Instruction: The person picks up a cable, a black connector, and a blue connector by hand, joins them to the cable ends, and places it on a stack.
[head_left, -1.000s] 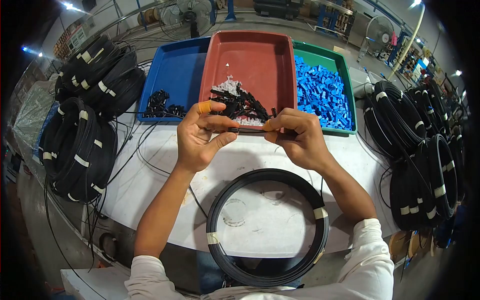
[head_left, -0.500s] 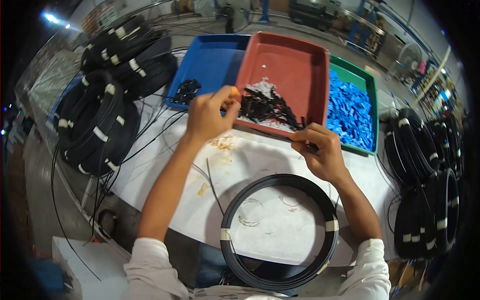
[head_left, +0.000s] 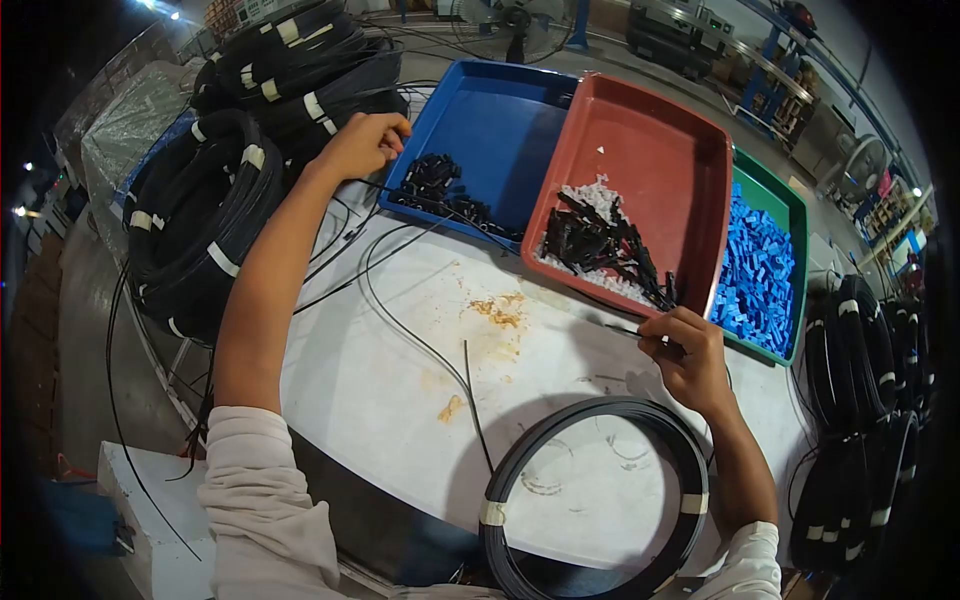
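Note:
My left hand is at the left edge of the blue tray, fingers curled together; what they hold, if anything, is hidden. Small black pieces lie in that tray. My right hand pinches a thin black cable end just in front of the red tray, which holds black and white pieces. Below my right hand, a coil of black cable bound with pale tape lies at the table's front edge.
A green tray of blue pieces stands at the right. Taped black coils are stacked at the left and right. Loose cables cross the white table. A fan stands behind.
My left hand has moved left, from beside the red tray to the blue tray's left edge. The view has shifted, and a cable end now shows at my right fingertips.

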